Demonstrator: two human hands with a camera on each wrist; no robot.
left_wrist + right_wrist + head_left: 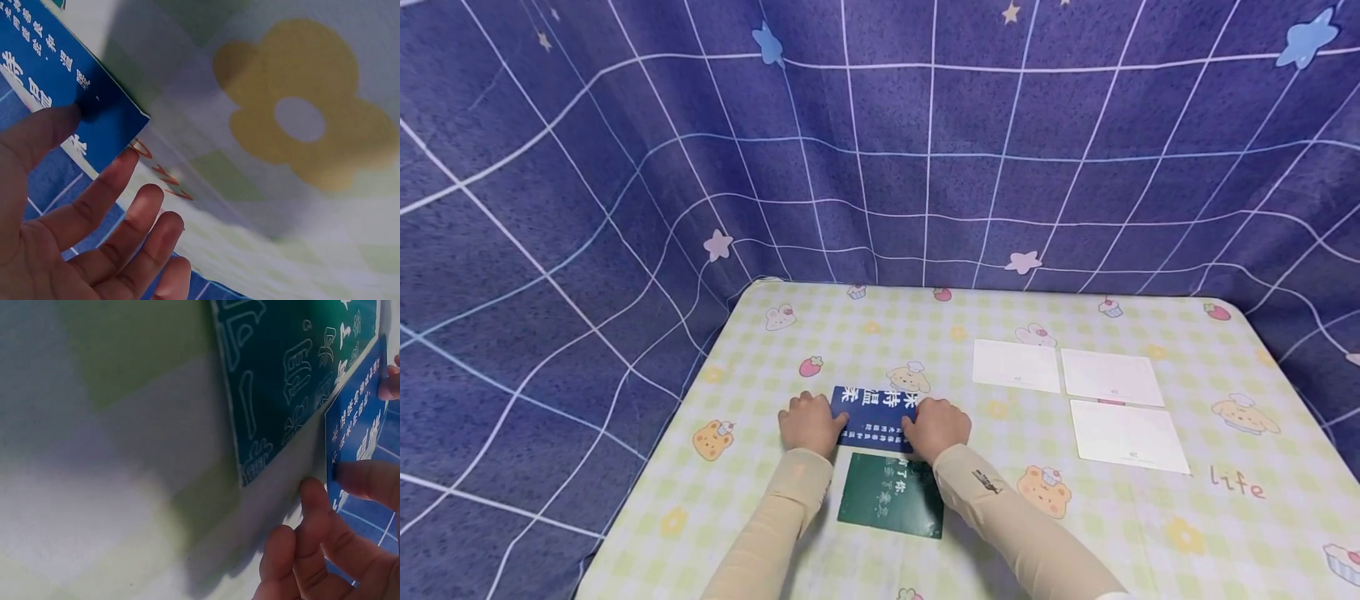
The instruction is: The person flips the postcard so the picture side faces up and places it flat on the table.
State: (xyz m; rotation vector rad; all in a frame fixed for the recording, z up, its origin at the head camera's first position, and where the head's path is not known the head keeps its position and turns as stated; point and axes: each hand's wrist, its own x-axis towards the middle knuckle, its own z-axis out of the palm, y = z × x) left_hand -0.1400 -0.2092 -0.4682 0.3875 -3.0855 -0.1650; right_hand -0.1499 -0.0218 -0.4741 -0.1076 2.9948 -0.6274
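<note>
A blue card (880, 421) with white Chinese characters is held by both hands, one at each side edge. My left hand (808, 425) pinches the left end; in the left wrist view the thumb lies on the printed face of the card (115, 115) and the index fingertip is at its corner, the other fingers spread loosely. At the opposite end my right hand (940, 427) pinches it, thumb on the face in the right wrist view. Nearer the body lies a dark green card (887, 504) with white lettering, flat on the table between the two forearms.
Three white cards lie to the right: one at the left (1017, 367), one beside it (1111, 377), one below that (1129, 436). A checked tablecloth (760, 392) with cartoon prints covers the table. A blue gridded curtain (895, 183) hangs behind and at the sides.
</note>
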